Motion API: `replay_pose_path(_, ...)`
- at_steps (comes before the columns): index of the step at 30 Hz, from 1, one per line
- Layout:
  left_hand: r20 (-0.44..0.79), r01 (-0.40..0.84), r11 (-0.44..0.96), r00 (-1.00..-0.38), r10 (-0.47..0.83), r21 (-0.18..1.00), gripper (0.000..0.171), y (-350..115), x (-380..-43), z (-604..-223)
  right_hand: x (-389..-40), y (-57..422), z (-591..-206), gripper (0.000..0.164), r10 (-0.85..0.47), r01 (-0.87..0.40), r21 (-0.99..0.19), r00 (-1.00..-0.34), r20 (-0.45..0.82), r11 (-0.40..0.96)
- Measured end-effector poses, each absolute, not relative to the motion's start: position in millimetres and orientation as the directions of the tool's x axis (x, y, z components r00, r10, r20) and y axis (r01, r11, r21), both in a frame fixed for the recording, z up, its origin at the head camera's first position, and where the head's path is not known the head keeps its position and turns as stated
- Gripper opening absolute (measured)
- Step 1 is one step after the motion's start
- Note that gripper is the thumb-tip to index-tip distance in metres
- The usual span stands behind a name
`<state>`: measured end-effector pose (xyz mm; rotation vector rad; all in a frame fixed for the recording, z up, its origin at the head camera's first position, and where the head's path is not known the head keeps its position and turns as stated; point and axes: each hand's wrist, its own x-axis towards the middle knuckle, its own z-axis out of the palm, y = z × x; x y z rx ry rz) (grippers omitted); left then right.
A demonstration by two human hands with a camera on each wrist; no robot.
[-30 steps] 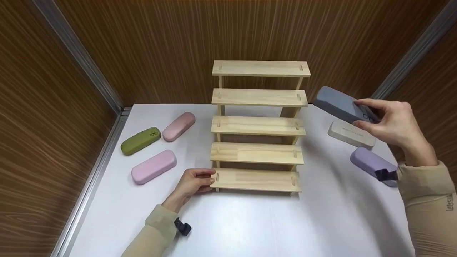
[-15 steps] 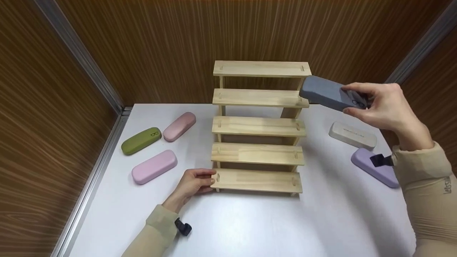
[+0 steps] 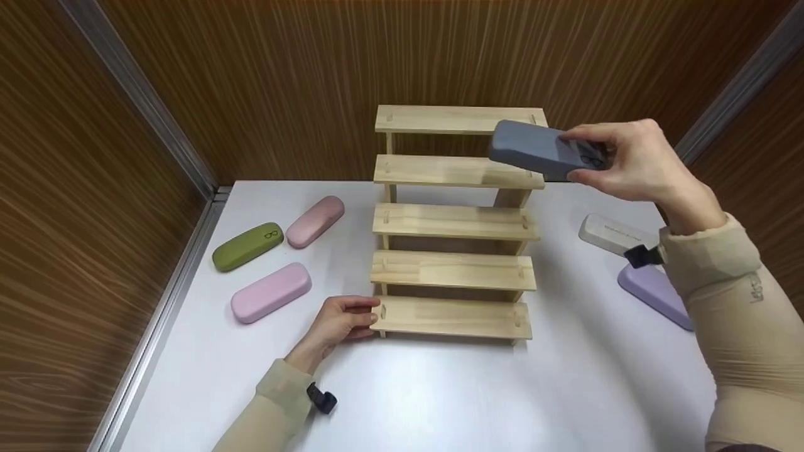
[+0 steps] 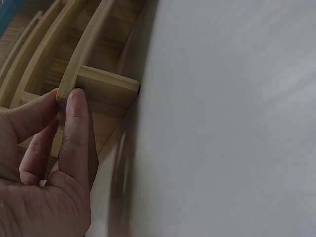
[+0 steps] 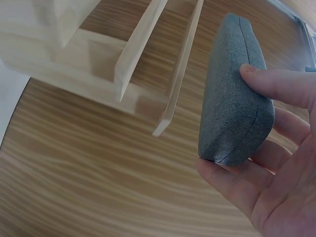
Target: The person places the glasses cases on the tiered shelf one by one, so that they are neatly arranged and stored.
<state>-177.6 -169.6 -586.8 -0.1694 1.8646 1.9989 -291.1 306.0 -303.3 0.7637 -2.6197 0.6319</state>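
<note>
My right hand (image 3: 634, 160) grips a blue-grey glasses case (image 3: 534, 147) by its right end. In the head view the case overlaps the right part of the two highest steps of a stepped wooden rack (image 3: 452, 221). The right wrist view shows the case (image 5: 234, 98) held between thumb and fingers, apart from the rack's boards (image 5: 140, 47). My left hand (image 3: 342, 323) pinches the left end of the lowest step (image 3: 449, 316). Up close in the left wrist view, the thumb and fingers (image 4: 75, 118) meet at that board's corner.
On the white table (image 3: 414, 395), an olive case (image 3: 248, 247), a dusty-pink case (image 3: 315, 221) and a light pink case (image 3: 271, 293) lie left of the rack. A cream case (image 3: 612, 233) and a lilac case (image 3: 656, 295) lie right, partly behind my right arm. Wood-grain panels (image 3: 282, 81) enclose the table.
My right hand has carried the blue-grey case left and upward, from above the cream case to in front of the rack's upper steps. The left hand has stayed on the lowest step.
</note>
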Motion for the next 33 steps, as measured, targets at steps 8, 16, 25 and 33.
replay_pose_path(8, -0.359, -0.369, -0.013, -0.91, 0.206, 0.929, 0.042, -169, -177, -586, -312, 279, -298, 0.052, -0.454, -0.602, -0.35, -0.786, 0.42, 0.718)
replay_pose_path(16, -0.35, -0.361, -0.01, -0.911, 0.22, 0.932, 0.044, -167, -176, -589, -330, 253, -297, 0.051, -0.473, -0.594, -0.386, -0.801, 0.367, 0.706)
replay_pose_path(25, -0.357, -0.366, -0.004, -0.91, 0.21, 0.931, 0.043, -167, -175, -587, -356, 217, -294, 0.053, -0.522, -0.622, -0.383, -0.782, 0.34, 0.683)
replay_pose_path(33, -0.359, -0.367, -0.003, -0.911, 0.205, 0.93, 0.041, -166, -176, -584, -380, 189, -290, 0.053, -0.553, -0.635, -0.381, -0.773, 0.312, 0.672)
